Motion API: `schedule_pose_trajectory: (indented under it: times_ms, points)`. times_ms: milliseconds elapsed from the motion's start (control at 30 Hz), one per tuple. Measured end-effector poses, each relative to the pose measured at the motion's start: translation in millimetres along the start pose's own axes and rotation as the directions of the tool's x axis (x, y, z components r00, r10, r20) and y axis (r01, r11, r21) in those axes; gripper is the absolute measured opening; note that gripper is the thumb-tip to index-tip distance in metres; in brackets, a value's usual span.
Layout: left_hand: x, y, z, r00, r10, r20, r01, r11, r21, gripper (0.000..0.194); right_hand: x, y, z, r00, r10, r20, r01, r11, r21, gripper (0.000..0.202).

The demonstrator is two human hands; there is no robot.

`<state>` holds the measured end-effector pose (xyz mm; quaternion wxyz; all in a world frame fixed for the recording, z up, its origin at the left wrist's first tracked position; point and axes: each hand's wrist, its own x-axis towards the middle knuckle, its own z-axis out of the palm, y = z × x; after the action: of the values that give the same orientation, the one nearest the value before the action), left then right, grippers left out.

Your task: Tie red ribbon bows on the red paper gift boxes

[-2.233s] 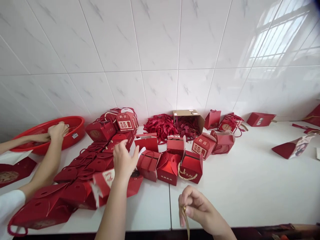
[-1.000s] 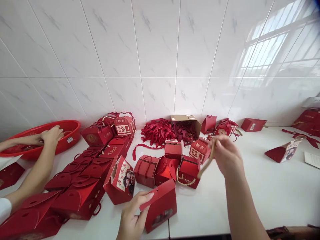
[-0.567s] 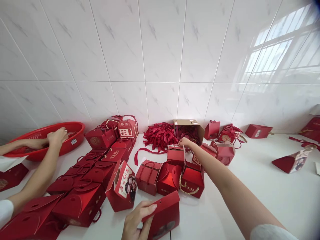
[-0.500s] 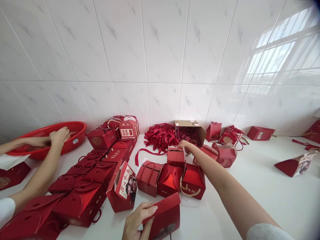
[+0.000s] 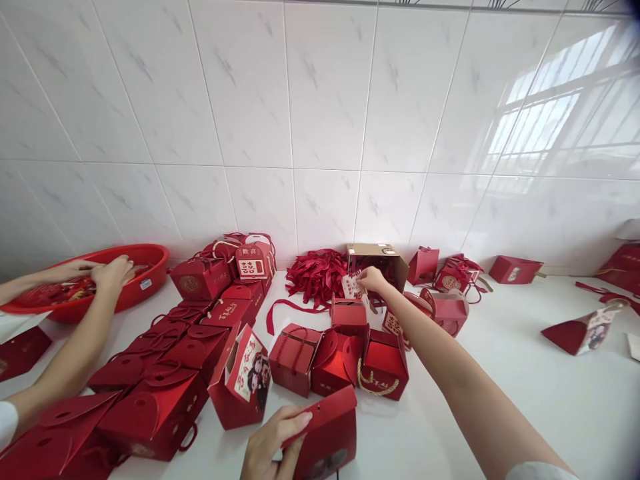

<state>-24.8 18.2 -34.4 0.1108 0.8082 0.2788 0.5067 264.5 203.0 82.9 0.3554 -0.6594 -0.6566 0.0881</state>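
Note:
At the bottom centre, my left hand (image 5: 280, 440) pinches the top edge of a red gift box (image 5: 327, 433), its flaps pressed together. My right hand (image 5: 374, 280) reaches far forward and grips a small pale printed tag (image 5: 351, 287). That tag is in front of an open cardboard box (image 5: 373, 250) lying on its side, with dark red ribbons inside. Left of the cardboard box lies a heap of red ribbons (image 5: 315, 277). Between my hands stand several red gift boxes, one with a gold rope handle (image 5: 375, 383). An upright box with a printed couple (image 5: 250, 387) is left of them.
At left, a co-worker's hands (image 5: 113, 272) are in a red basin (image 5: 160, 257). Rows of closed red boxes (image 5: 160, 407) fill the left of the white counter (image 5: 480, 407). Further boxes stand along the tiled wall, and a tapered box (image 5: 570, 333) lies at right.
My right hand has come up out of the cardboard box's front with the pale tag in its fingers. My left hand still holds the gift box. The view has shifted slightly.

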Motion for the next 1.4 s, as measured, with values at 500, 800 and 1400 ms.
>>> schedule_pose_trajectory:
  times_ms: [500, 800, 1400]
  points:
    - [9.8, 11.7, 20.9, 0.968, -0.201, -0.153, 0.186, 0.977, -0.109, 0.013, -146.5, -59.6, -110.9, 0.863, -0.505, 0.010, 0.412, 0.713, 0.567, 0.009]
    - [3.1, 19.8, 28.4, 0.860, -0.497, -0.116, 0.434, 0.832, -0.346, 0.040, -182.6, -51.7, -57.4, 0.973, -0.214, -0.090, 0.198, 0.564, 0.801, 0.006]
    - [6.7, 17.4, 26.4, 0.913, -0.381, -0.144, 0.340, 0.908, -0.243, 0.010, -227.0, -29.5, 29.8, 0.938, 0.342, -0.051, -0.008, 0.170, 0.985, 0.018]
